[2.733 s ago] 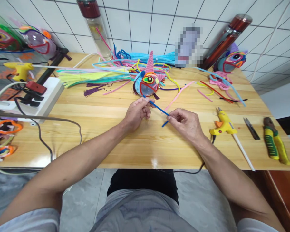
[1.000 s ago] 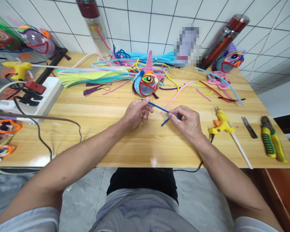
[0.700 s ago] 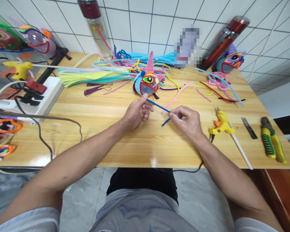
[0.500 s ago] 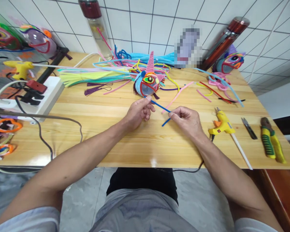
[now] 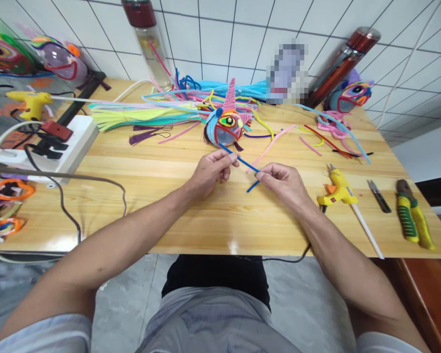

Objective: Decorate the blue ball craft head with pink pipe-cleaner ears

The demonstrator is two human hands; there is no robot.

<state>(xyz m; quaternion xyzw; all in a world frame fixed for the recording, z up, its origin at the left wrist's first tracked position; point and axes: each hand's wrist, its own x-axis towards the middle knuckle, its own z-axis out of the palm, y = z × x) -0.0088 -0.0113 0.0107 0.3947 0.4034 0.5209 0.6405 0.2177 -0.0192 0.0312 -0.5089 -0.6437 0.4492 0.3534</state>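
Note:
A blue pipe cleaner (image 5: 247, 163) runs between my two hands above the table. My left hand (image 5: 217, 168) pinches it a little way from its far end, which sticks out past the thumb. With thumb and finger, my right hand (image 5: 280, 180) grips it farther down, and a blue tail shows below those fingers. Just beyond the left hand sits a clear ball (image 5: 227, 131) decorated with pipe cleaners, with a pink horn, a green and yellow eye and a red outline.
Bundled pipe cleaners (image 5: 147, 116) lie at the back. To the right are a yellow glue gun (image 5: 340, 189), small snips (image 5: 379, 196) and pliers (image 5: 411, 215). A power strip (image 5: 79, 144) with cables and another glue gun (image 5: 30, 104) occupy the left. Two bottles stand by the wall.
My left hand's fingertips have slid along the pipe cleaner toward my right hand, so more of its far end shows. The right hand has barely moved.

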